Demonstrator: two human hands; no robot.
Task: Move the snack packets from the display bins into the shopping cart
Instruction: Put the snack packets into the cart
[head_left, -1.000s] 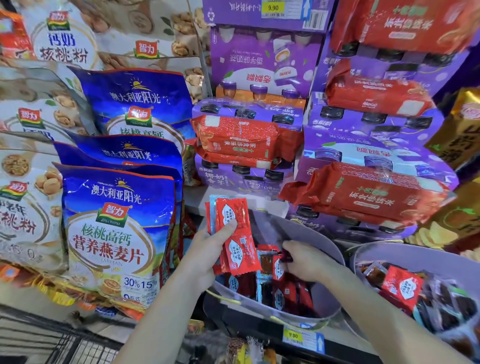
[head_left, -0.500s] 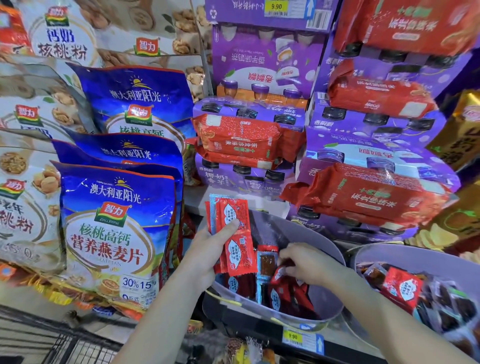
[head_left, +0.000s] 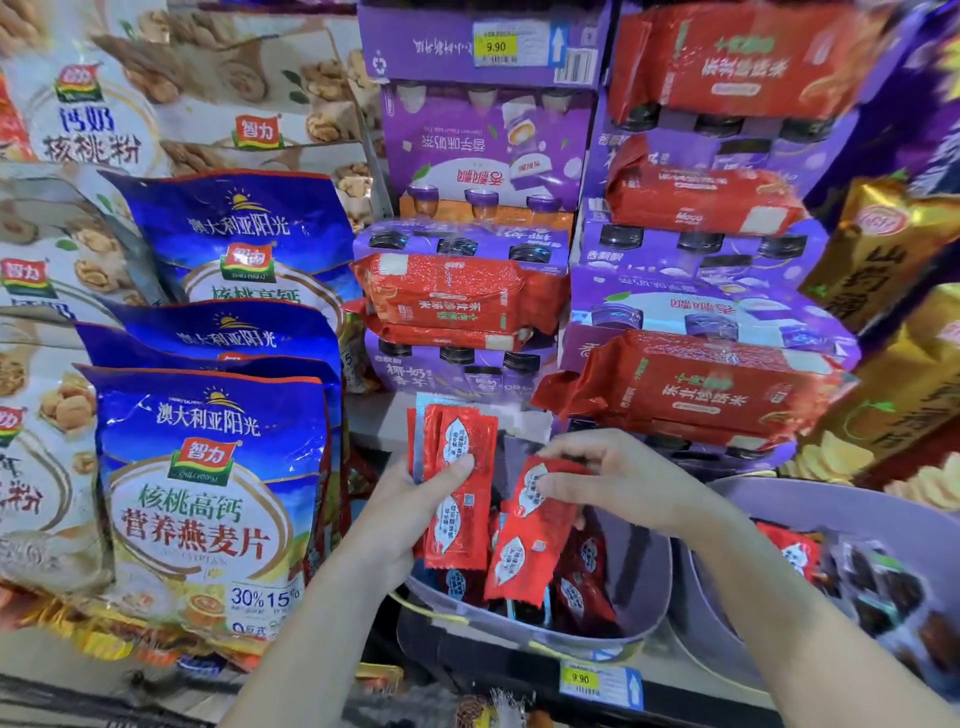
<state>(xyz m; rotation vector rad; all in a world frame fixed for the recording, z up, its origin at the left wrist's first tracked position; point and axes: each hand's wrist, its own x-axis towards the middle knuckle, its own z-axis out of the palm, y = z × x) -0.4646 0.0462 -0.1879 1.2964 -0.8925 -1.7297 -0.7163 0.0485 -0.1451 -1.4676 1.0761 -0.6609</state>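
Your left hand (head_left: 400, 512) grips a fanned stack of small red foil snack packets w/ white oval labels (head_left: 460, 525). The thumb presses across the front one & the fingers are behind. A pale blue edge shows at the back of the stack. The stack stands upright just above the left rim of the round grey-lilac display bin (head_left: 641, 571).

Your right hand (head_left: 623, 478) pinches one more red foil packet (head_left: 522, 556) near its top end, w/ thumb & fingertips (head_left: 550, 487) curled onto it. That packet hangs tilted w/ its lower end over the bin. Its left edge is just beside the stack; can't tell if they touch. More red & dark loose packets (head_left: 579, 595) lie in the bottom of the bin, under the held one.

A second grey-lilac bin (head_left: 769, 493) sits right beside the first, on its right. It holds dark brown & red packets (head_left: 883, 582), but that part is blurred. A yellow 9.90 price tag (head_left: 580, 678) sits on the shelf edge below the first bin.

Left of your left forearm stand big blue oat-cereal bags (head_left: 202, 499), several deep, w/ cream walnut-print bags (head_left: 36, 483) beyond them. Behind the bins are purple multi-packs of cups (head_left: 483, 150), stacked w/ red vacuum-packed bricks (head_left: 691, 397) between the layers. Gold bags (head_left: 914, 410) are at far right.
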